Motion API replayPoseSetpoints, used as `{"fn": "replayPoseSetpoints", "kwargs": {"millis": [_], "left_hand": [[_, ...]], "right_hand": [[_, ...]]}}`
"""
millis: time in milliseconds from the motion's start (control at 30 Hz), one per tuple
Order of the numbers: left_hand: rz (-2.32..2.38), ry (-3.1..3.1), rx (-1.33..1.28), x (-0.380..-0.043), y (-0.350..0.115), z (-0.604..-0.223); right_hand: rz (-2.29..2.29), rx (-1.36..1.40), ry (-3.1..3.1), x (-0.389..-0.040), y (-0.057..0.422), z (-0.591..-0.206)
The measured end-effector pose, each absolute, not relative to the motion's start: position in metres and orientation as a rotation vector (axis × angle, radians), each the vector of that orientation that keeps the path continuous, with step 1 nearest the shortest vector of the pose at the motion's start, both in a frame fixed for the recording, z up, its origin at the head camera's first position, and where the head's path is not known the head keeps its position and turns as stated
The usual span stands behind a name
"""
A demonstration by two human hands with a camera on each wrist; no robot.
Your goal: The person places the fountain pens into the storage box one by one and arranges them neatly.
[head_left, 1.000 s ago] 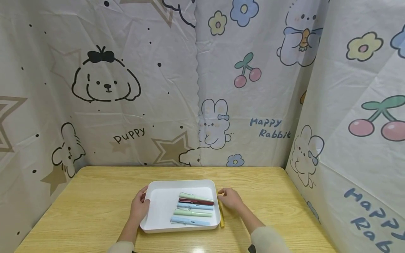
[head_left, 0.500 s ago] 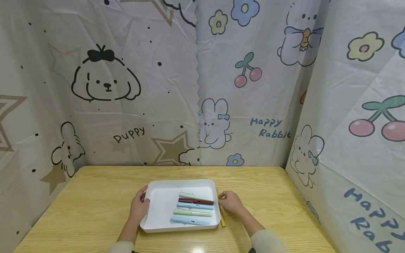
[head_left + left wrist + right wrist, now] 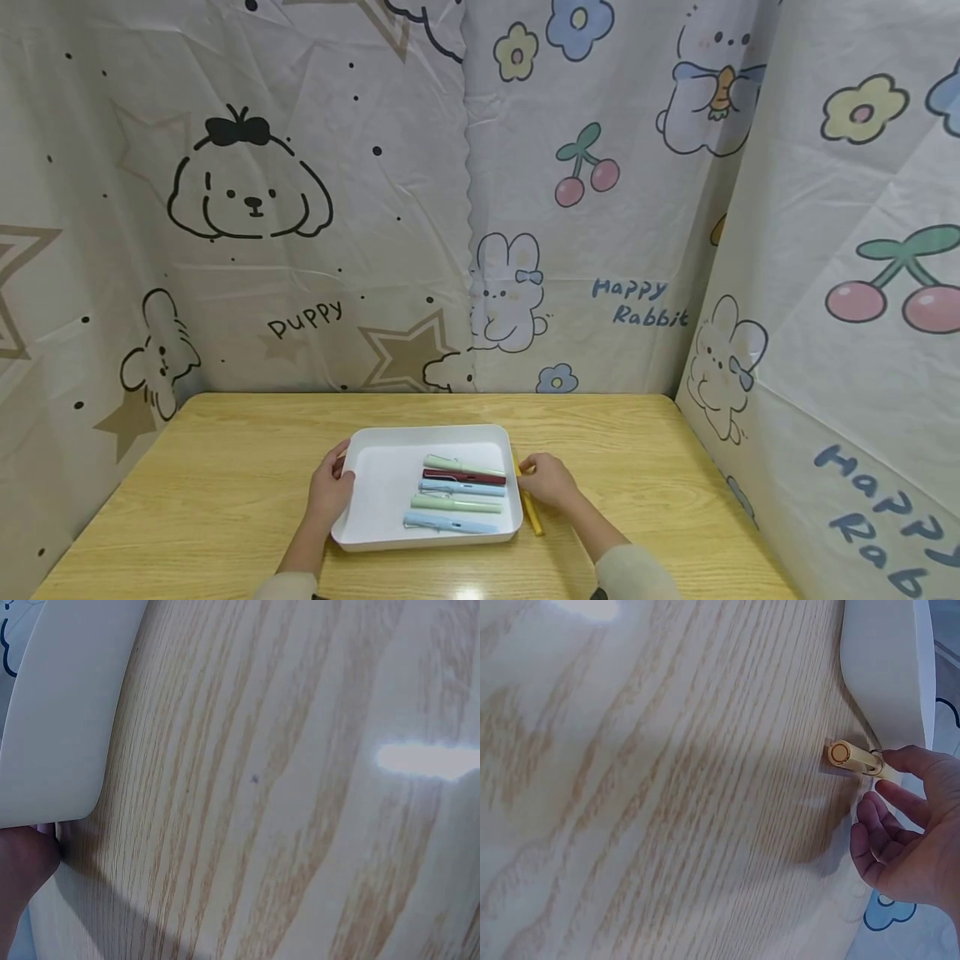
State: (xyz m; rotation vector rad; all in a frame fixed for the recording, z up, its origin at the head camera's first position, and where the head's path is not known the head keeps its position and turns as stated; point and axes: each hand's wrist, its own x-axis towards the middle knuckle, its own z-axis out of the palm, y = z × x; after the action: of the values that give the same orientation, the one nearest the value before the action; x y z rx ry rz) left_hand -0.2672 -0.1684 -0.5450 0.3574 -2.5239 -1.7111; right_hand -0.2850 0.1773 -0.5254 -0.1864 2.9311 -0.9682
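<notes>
A white tray [image 3: 382, 492] rests on the table, with several pens lying side by side in its right half: light green [image 3: 456, 504], dark red [image 3: 465, 477] and light blue [image 3: 450, 524]. My left hand [image 3: 330, 492] grips the tray's left side, thumb at the rim and fingers against the outer wall. Along the tray's right outer side lies a yellow pen [image 3: 533, 513]. My right hand [image 3: 551, 482] pinches its far part between thumb and forefinger, as the right wrist view shows, and the other fingers curl loosely. The near end of the yellow pen [image 3: 847, 754] points away from the hand.
The wooden table [image 3: 240, 475] extends on both sides of the tray. Behind it hangs a printed curtain [image 3: 405, 275] with cartoon animals, and another curtain [image 3: 840, 392] stands along the right edge.
The yellow pen's near end has swung slightly right, away from the tray, while my right hand pinches its far part. My left hand and the tray have stayed in place.
</notes>
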Motion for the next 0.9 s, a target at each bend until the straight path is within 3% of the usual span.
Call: {"fn": "replayPoseSetpoints", "kwargs": {"millis": [900], "left_hand": [[-1.699,-2.536,0.370,-0.2692,-0.1693,-0.5477]], "right_hand": [[-0.828,-0.085,3.000,-0.2828,0.1754,-0.5233]]}}
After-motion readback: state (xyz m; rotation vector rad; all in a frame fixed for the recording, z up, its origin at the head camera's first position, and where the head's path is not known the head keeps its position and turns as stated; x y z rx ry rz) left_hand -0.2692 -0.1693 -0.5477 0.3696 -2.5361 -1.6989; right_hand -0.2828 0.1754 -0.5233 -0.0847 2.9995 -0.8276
